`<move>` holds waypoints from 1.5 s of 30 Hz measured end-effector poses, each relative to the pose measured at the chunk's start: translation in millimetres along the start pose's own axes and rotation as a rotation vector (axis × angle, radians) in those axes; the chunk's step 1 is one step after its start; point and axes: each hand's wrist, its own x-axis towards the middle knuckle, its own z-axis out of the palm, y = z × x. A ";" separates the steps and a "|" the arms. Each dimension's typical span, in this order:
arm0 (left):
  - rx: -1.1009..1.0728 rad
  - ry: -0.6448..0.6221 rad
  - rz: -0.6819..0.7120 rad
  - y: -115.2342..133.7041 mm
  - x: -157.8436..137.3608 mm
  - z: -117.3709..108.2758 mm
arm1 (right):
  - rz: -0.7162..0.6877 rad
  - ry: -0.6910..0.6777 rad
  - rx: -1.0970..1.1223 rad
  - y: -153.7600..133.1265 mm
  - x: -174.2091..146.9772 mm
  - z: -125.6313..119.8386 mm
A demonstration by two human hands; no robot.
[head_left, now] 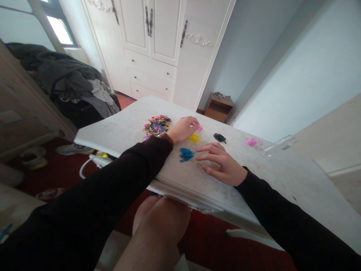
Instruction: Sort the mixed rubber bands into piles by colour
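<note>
Tabletop (270,177): blue bands (186,154) (heaped) beside right hand (224,165).

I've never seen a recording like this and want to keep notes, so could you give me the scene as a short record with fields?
Surface: white table
Left hand: curled by the pink pile; grip unclear
Right hand: fingers spread beside the blue pile, holding nothing visible
Other single-colour piles: yellow pile, black pile
Mixed-colour pile: beside the left wrist
Background: white wardrobe
</note>
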 end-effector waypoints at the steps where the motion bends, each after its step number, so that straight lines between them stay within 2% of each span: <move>1: 0.003 0.003 -0.007 0.4 -0.1 0.5 | -0.002 -0.001 -0.002 0.0 0.0 -0.1; 5: 0.082 0.036 -0.037 -1.3 2.1 -3.0 | -0.028 0.008 -0.002 1.5 -0.2 -0.9; 9: 0.313 0.096 -0.076 -9.4 3.8 -30.6 | -0.026 0.037 -0.015 5.9 -1.8 -2.2; 12: 0.512 0.192 -0.263 -15.6 -0.9 -58.3 | -0.007 0.061 -0.028 9.4 -3.8 -3.1; 15: 0.616 0.148 -0.450 -18.1 -8.9 -74.5 | 0.003 0.067 -0.032 10.9 -5.8 -3.5; 18: 0.632 0.099 -0.516 -17.5 -14.4 -77.2 | 0.019 0.061 -0.033 11.1 -7.0 -3.9; 26: 0.594 0.107 -0.483 -22.0 -16.2 -73.0 | -0.002 0.069 -0.045 11.9 -6.1 -5.3; 31: 0.539 0.232 -0.422 -32.3 -13.1 -71.7 | -0.003 0.070 -0.055 11.4 -5.7 -6.2; 37: 0.315 0.484 -0.258 -45.8 -10.1 -66.9 | 0.014 0.053 -0.054 11.0 -5.6 -6.7; 42: 0.167 0.540 -0.141 -46.8 -5.5 -65.0 | 0.015 0.060 -0.057 10.7 -5.3 -7.1; 45: 0.035 0.527 -0.119 -41.6 -2.6 -62.8 | 0.003 0.062 -0.059 11.3 -5.3 -7.0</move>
